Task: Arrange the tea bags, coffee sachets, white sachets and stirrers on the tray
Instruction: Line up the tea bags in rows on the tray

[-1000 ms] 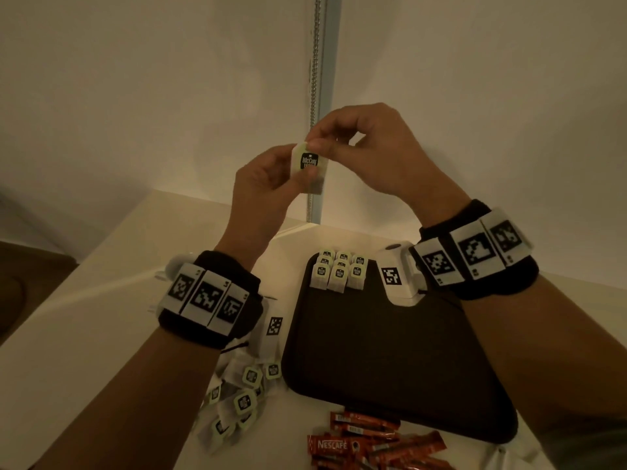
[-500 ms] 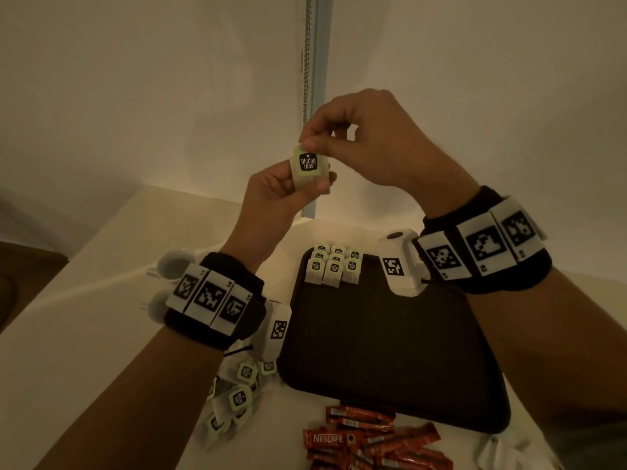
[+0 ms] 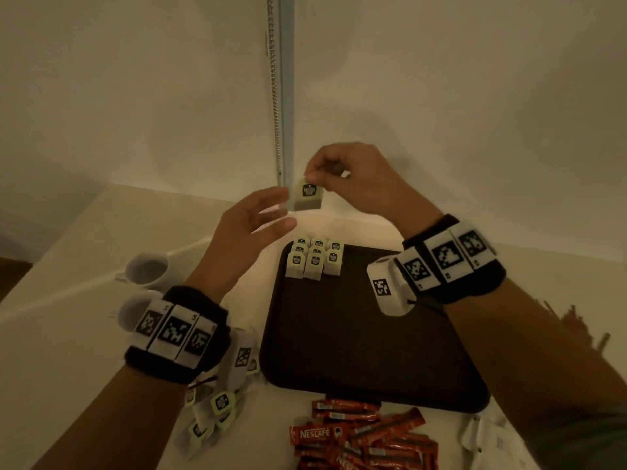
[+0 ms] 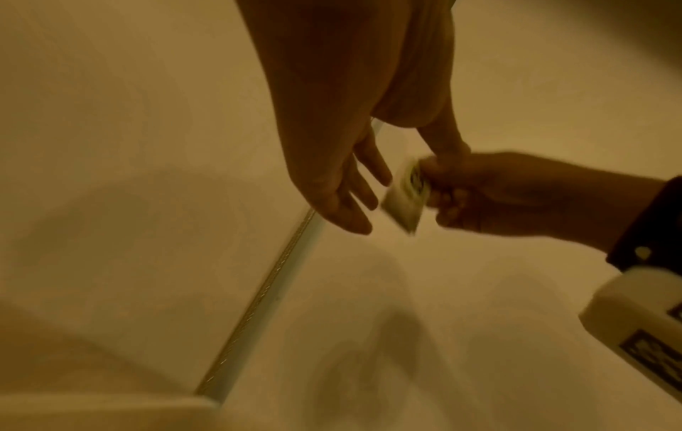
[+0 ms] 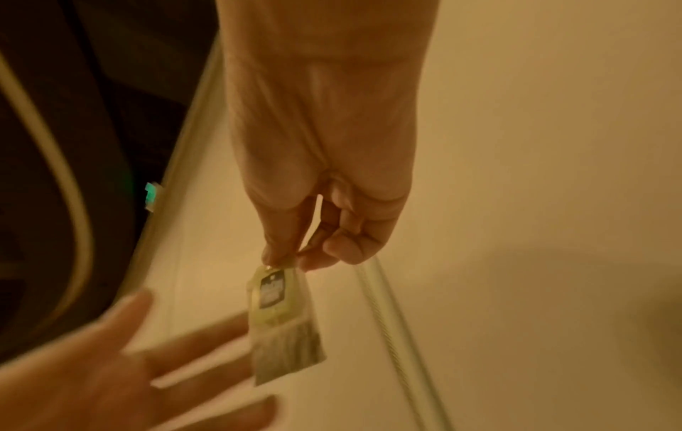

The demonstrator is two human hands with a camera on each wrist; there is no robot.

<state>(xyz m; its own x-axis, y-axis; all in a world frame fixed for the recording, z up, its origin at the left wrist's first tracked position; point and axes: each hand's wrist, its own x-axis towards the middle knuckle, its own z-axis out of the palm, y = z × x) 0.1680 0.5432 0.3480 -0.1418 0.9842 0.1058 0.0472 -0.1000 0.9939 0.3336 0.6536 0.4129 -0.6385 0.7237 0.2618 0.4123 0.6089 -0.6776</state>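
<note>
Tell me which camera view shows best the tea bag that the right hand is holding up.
The right wrist view: the tea bag hangs close and large below the right hand, pinched at its top edge. The head view shows it smaller, label readable. The left wrist view shows it blurred and edge-on.

The left hand [image 3: 249, 225], which pinched the tea bag [image 3: 307, 198] together with the right hand half a second ago, has let go: its fingers [image 4: 363, 178] now lie straight and spread, just beside the bag and apart from it. The right hand [image 3: 356, 184] alone now holds the bag, pinching its top edge between thumb and fingertips [image 5: 314, 258], so the bag hangs down freely. Both hands sit lower in the head view than before, nearer the dark tray [image 3: 356, 351].
</note>
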